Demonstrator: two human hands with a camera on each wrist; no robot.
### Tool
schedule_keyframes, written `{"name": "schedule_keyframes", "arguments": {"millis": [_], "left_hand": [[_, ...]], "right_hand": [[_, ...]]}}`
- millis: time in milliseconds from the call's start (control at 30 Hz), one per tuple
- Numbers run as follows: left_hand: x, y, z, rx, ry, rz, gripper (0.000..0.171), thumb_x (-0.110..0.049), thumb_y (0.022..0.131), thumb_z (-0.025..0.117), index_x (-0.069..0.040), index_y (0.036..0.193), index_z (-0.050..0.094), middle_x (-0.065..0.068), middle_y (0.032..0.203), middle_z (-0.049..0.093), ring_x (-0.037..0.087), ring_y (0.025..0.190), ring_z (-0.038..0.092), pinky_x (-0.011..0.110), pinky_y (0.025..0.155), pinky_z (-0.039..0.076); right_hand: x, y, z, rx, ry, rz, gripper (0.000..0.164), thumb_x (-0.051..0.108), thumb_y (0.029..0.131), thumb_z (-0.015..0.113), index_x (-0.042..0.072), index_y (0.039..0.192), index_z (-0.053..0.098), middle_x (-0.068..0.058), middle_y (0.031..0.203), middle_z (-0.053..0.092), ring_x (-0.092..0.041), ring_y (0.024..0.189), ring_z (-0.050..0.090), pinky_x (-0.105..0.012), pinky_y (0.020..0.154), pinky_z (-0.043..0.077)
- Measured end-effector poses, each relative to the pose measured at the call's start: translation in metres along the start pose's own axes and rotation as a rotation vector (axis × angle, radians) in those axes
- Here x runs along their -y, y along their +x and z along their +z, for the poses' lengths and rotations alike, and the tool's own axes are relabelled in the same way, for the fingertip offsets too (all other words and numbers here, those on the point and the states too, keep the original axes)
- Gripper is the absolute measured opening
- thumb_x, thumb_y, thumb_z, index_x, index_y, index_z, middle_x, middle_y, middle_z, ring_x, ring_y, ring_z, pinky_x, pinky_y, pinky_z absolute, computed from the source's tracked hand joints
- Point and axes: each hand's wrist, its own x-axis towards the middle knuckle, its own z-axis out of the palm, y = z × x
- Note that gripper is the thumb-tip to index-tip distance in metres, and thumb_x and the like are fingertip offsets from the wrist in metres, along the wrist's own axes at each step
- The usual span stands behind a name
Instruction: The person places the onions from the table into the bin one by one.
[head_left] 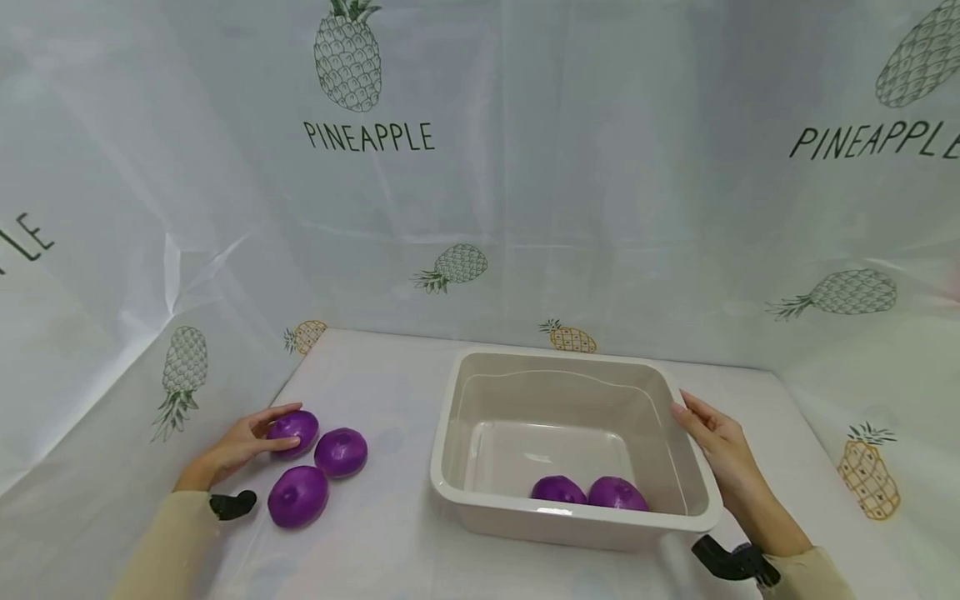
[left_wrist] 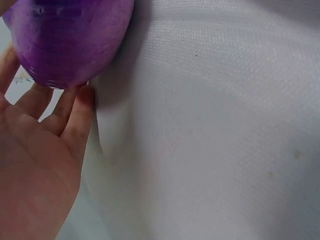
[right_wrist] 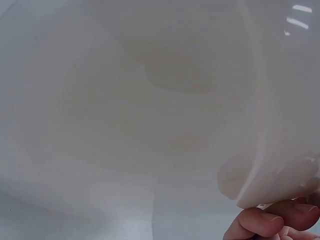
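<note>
My left hand (head_left: 236,448) grips a purple onion (head_left: 295,433) at the left of the table, thumb on the near side and fingers on the far side. In the left wrist view this onion (left_wrist: 70,42) fills the upper left corner above the fingers (left_wrist: 77,120). Two more onions lie close by, one to the right (head_left: 341,452) and one nearer me (head_left: 298,497). My right hand (head_left: 720,442) holds the right rim of a beige plastic bin (head_left: 577,521). Two onions (head_left: 617,493) show inside the bin, partly hidden by its front wall.
A white cloth (head_left: 390,533) covers the table. Behind and at both sides hangs a pale sheet (head_left: 585,183) printed with pineapples. Dark straps (head_left: 735,560) sit on both wrists. The bin's smooth wall (right_wrist: 125,125) takes up much of the right wrist view.
</note>
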Motion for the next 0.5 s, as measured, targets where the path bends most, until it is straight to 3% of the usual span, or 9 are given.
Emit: {"name": "schedule_keyframes", "arguments": {"millis": [200, 367, 433, 500], "left_hand": [[0.0004, 0.0002, 0.0003, -0.002, -0.004, 0.004, 0.075, -0.024, 0.089, 0.076, -0.005, 0.152, 0.040, 0.026, 0.156, 0.030, 0.053, 0.143, 0.019, 0.069, 0.110, 0.019], [-0.0012, -0.0004, -0.0011, -0.008, -0.007, 0.009, 0.074, -0.023, 0.089, 0.077, -0.006, 0.151, 0.041, 0.024, 0.156, 0.032, 0.051, 0.142, 0.024, 0.067, 0.110, 0.024], [-0.0038, -0.0007, -0.0021, -0.012, -0.003, 0.017, 0.074, -0.023, 0.089, 0.077, -0.005, 0.151, 0.041, 0.023, 0.155, 0.034, 0.047, 0.141, 0.029, 0.062, 0.109, 0.029], [-0.0077, -0.0002, -0.0030, -0.016, 0.004, 0.032, 0.073, -0.023, 0.089, 0.077, -0.005, 0.151, 0.042, 0.021, 0.154, 0.038, 0.037, 0.139, 0.038, 0.049, 0.108, 0.037]], "right_hand": [[0.0009, -0.0001, 0.0007, -0.002, 0.007, -0.009, 0.062, 0.021, 0.105, 0.052, -0.013, 0.150, 0.025, 0.021, 0.110, 0.067, -0.005, 0.094, 0.069, -0.027, 0.070, 0.059], [0.0012, 0.0001, 0.0013, -0.001, 0.023, -0.014, 0.063, 0.020, 0.105, 0.053, -0.014, 0.150, 0.026, 0.020, 0.110, 0.067, -0.005, 0.094, 0.069, -0.027, 0.071, 0.059], [0.0011, 0.0000, 0.0013, 0.000, 0.022, -0.012, 0.063, 0.021, 0.105, 0.053, -0.014, 0.150, 0.025, 0.020, 0.110, 0.067, -0.005, 0.094, 0.069, -0.027, 0.071, 0.059], [0.0010, 0.0001, 0.0012, 0.000, 0.017, -0.011, 0.063, 0.021, 0.105, 0.053, -0.014, 0.150, 0.025, 0.021, 0.110, 0.067, -0.005, 0.094, 0.069, -0.027, 0.071, 0.059]]}}
